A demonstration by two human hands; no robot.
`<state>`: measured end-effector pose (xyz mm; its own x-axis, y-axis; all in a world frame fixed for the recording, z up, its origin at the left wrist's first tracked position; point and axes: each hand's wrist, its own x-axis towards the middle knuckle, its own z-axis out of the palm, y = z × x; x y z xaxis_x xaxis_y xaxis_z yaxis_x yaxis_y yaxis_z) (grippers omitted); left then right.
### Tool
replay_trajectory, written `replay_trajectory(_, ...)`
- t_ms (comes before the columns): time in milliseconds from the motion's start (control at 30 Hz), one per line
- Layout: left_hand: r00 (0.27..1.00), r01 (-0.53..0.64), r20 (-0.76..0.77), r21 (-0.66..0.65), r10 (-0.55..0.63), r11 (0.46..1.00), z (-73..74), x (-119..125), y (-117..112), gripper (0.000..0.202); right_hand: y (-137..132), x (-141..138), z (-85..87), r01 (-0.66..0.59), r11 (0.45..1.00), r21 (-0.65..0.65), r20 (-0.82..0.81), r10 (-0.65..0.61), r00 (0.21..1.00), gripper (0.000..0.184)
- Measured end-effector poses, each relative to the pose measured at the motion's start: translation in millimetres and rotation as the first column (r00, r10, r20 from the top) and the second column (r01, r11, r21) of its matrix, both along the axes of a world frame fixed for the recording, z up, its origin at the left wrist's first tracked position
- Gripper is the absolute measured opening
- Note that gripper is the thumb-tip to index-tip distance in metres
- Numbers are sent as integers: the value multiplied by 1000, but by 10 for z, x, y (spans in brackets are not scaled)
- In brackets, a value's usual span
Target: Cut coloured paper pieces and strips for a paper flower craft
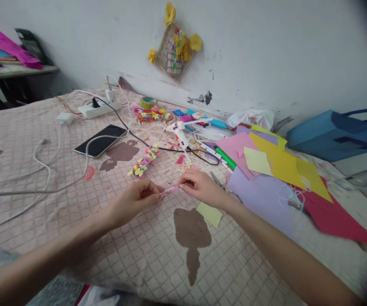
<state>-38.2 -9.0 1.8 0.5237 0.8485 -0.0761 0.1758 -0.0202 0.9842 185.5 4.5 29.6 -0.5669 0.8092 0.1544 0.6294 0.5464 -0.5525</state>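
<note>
A thin pink-and-white strip (170, 190) stretches between my two hands just above the quilted cloth. My left hand (141, 196) pinches its left end, thumb against fingers. At the other end, my right hand (199, 185) closes its fingertips on the strip. Beyond my left hand lies a stick covered in small yellow, pink and purple paper pieces (144, 160). Scissors (223, 185) lie partly hidden behind my right hand and wrist. A pale yellow paper piece (209, 213) rests under my right wrist.
A white glue gun (180, 132) with a black cable stands beyond my hands. Coloured paper sheets (260, 199) spread to the right, near a blue bag (330, 134). A tablet (100, 140), white cables and a power strip (98, 109) lie left. A wall closes the back.
</note>
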Motion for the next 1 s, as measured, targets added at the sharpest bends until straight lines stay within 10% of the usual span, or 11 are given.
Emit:
replay_trajectory(233, 993, -51, -93, 189, 69, 981, 141, 43, -26, 15, -107, -37, 36, 30, 973, -229, -103, -55, 993, 9)
replay_trajectory(467, 978, 17, -177, 591, 109, 807, 233, 173, -49, 7, -109, -37, 93, 14, 968, -250, -95, -39, 995, 11)
replay_trajectory(1000, 963, 99, -257, 629, 86, 771, 152, 236, 33, 9, -110, -49, 108, -17, 970, -244, -96, -7, 995, 12)
